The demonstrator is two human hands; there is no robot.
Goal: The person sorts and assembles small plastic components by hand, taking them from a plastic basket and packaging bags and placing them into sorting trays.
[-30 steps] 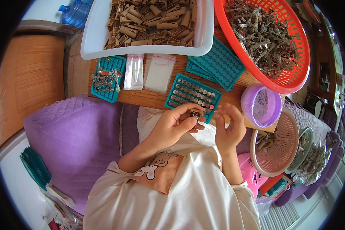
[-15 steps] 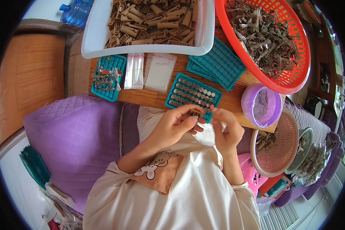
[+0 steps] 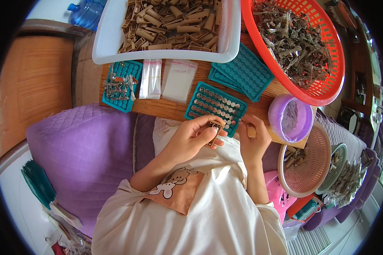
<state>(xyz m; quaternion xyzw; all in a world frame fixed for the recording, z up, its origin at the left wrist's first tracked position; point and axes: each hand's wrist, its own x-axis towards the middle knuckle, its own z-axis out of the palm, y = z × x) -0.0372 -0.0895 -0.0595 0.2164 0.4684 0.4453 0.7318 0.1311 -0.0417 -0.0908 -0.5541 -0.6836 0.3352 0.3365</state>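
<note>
In my left hand (image 3: pixel 190 139) is a small brown plastic casing (image 3: pixel 215 127), held upright between thumb and fingers with its open side showing. My right hand (image 3: pixel 254 142) is at the right edge of a teal tray (image 3: pixel 190 114), thumb and forefinger pinched together. Whatever is between those fingertips is too small to make out. Rows of round silvery discs (image 3: pixel 217 103) fill the tray's pockets; one near its right corner looks pinkish.
Behind are a white bin (image 3: pixel 166 55) of brown casings and a red basket (image 3: pixel 302 96) of crumpled clear wrapping. Stacked teal trays (image 3: pixel 251 68), clear bags (image 3: pixel 178 83), another tray (image 3: pixel 134 72) with wired parts and a purple tub (image 3: pixel 304 123) share the wooden table. A pink basket (image 3: pixel 315 161) stands right.
My right hand has drawn slightly right, away from the casing, and a red spot at its fingertips no longer shows there. The casing in my left hand has turned to show its open side.
</note>
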